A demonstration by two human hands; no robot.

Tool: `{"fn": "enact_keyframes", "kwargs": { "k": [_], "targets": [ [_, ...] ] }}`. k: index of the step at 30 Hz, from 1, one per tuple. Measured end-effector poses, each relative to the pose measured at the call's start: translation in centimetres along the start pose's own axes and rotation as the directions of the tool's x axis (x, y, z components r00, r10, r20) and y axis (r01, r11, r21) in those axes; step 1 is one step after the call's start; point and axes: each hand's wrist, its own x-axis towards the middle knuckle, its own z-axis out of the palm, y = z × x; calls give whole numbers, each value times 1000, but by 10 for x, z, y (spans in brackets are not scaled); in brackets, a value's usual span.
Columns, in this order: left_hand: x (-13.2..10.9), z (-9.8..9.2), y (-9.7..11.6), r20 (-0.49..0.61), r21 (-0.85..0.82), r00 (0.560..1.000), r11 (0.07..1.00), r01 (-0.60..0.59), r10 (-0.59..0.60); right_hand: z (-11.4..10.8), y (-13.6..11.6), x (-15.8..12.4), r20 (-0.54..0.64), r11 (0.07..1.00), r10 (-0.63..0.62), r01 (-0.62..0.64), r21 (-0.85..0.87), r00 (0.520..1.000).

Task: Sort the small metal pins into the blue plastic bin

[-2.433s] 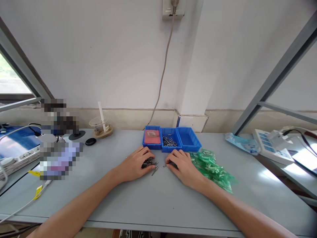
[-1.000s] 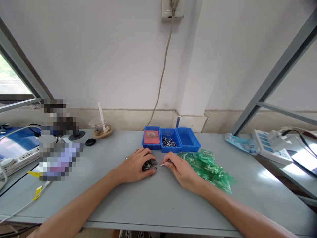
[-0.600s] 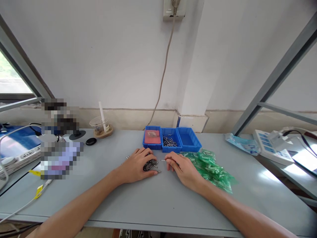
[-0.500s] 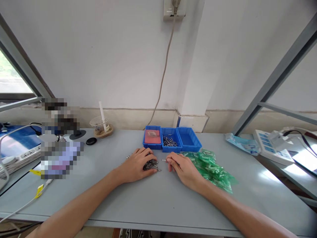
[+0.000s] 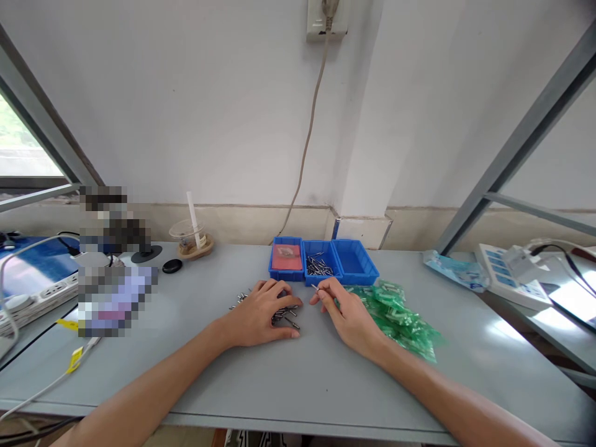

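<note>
My left hand (image 5: pixel 263 313) lies on a heap of small dark metal pins (image 5: pixel 284 315) on the grey table (image 5: pixel 288 385), fingers curled loosely over them. My right hand (image 5: pixel 347 313) is just to the right and pinches one thin metal pin (image 5: pixel 316 288) between thumb and forefinger, its tip lifted toward the middle blue bin (image 5: pixel 322 269), which holds several pins. A few stray pins (image 5: pixel 238 300) lie left of my left hand. A pile of green plastic bags (image 5: pixel 395 313) spreads beside my right wrist.
Three blue bins stand in a row: the left one (image 5: pixel 285 261) holds a pink sheet, the right one (image 5: pixel 356 261) shows nothing inside. A plastic cup (image 5: pixel 189 234), a black puck (image 5: pixel 172 266), power strips (image 5: pixel 507 273) and cables flank the table. A cord (image 5: pixel 305 143) hangs from a wall socket.
My right hand picked a pin off the table and has raised it toward the middle bin. My left hand shifted slightly on the heap, fingers spreading wider over the pins.
</note>
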Motion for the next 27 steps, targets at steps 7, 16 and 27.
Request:
{"fn": "enact_keyframes", "kwargs": {
  "k": [7,16,27],
  "targets": [
    [0,-1,3,-6,-6,1000,1000,-7,6,-1,3,4,-81,990,-127,120,-77,989],
    [1,3,0,-28,6,1000,1000,-10,10,-1,7,3,-40,995,-73,70,-74,997],
    [1,5,-3,-53,6,999,1000,-4,5,0,6,3,-105,998,-45,41,-39,993]
  ]
}}
